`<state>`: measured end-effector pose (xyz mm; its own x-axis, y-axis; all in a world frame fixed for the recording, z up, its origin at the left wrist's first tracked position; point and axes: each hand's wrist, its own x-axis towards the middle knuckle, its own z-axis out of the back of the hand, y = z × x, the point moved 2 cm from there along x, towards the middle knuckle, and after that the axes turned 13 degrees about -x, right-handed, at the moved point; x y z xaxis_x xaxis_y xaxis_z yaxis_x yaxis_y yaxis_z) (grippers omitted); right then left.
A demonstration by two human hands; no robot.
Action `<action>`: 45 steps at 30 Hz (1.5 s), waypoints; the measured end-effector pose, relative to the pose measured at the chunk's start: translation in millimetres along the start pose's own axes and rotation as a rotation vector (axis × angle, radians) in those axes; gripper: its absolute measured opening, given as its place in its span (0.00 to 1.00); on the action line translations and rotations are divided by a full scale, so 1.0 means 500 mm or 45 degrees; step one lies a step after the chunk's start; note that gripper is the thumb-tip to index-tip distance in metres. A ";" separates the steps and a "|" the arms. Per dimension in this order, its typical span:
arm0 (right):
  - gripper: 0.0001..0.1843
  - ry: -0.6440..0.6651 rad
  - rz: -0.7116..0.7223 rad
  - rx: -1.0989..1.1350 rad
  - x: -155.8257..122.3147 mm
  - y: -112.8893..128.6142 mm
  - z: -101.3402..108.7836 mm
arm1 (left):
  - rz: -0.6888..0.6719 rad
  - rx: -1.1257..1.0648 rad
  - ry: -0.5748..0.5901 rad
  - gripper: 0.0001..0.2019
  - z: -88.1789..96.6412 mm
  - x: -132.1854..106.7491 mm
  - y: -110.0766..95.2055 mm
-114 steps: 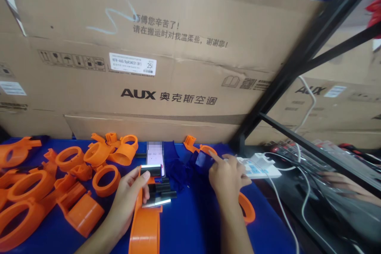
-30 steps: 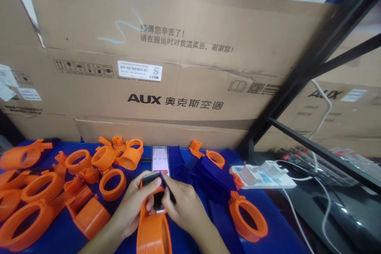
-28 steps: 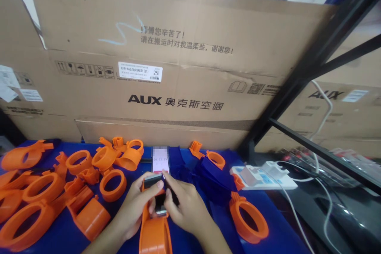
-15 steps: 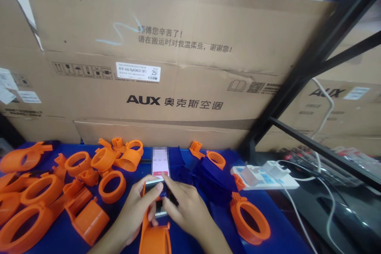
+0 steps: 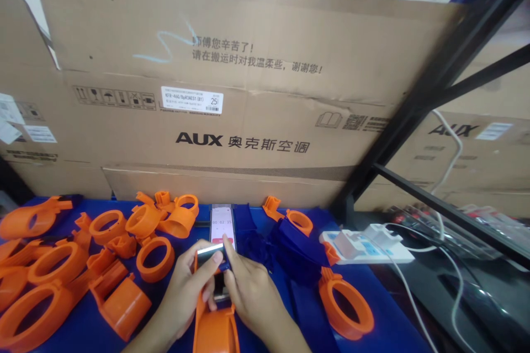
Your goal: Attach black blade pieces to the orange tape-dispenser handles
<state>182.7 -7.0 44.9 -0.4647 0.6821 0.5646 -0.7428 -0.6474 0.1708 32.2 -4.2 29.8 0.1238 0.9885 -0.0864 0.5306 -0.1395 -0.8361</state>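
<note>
Both hands meet at the front middle of the table around an orange tape dispenser (image 5: 217, 333), its round body hanging toward me. My left hand (image 5: 191, 281) is closed on its frame, the thumb lying on the head just under a toothed metal blade (image 5: 210, 249). From the other side, my right hand (image 5: 253, 281) grips the same head, its index finger stretched along it and the other fingers curled. A small dark blue piece (image 5: 226, 265) shows between the hands. Fingers hide how it sits on the dispenser. Just beyond the blade lies a phone (image 5: 222, 224) with a timer running.
Several orange tape dispensers (image 5: 155, 259) crowd the blue table (image 5: 165, 298) at left. Dark blue pieces (image 5: 304, 242) are heaped right of the phone, near another orange dispenser (image 5: 345, 309). A white power strip (image 5: 368, 245) with cables lies at right. A cardboard box (image 5: 248, 94) stands behind.
The held dispenser has tilted and shifted slightly left, so its toothed blade now shows clearly. Both hands have moved with it and keep their grip.
</note>
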 end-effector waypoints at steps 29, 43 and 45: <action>0.11 -0.017 -0.530 -0.569 -0.008 -0.112 0.014 | 0.111 0.026 0.033 0.18 0.009 0.003 -0.008; 0.13 0.127 -0.451 -0.542 -0.010 -0.109 0.030 | 0.108 0.066 0.063 0.17 0.012 0.007 -0.007; 0.17 0.125 -0.465 -0.515 -0.007 -0.106 0.038 | 0.104 0.099 0.079 0.18 0.012 0.007 -0.007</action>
<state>232.8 18.4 49.2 -0.1707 0.8789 0.4455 -0.9810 -0.1939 0.0066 25.7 -0.1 29.0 0.2166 0.9684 -0.1241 0.4504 -0.2118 -0.8673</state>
